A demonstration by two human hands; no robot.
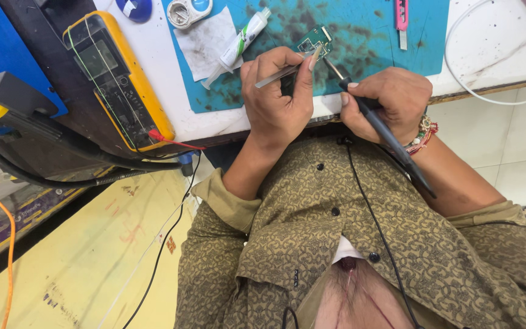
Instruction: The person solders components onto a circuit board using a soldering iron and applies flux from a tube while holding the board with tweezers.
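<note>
Working on small circuit board [315, 39] at the table's [494, 55] near edge.
Left hand [278, 100] fingers pinched shut around tweezers [284, 71]; right hand [391, 100] fingers closed on soldering iron [377, 122], tip at board.

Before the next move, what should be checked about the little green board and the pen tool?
1. Left hand grip on the tweezers: shut around them, ok.
2. Tweezers tip at the edge of the green circuit board: ok.
3. Right hand grip on the soldering iron: shut around it like a pen, ok.
4. Iron's tip touching the board: it is right beside the board, but contact is too small to see, cannot tell.
5. Board lying on the blue mat: ok.
6. White tube apart from the iron's tip: ok.
</note>
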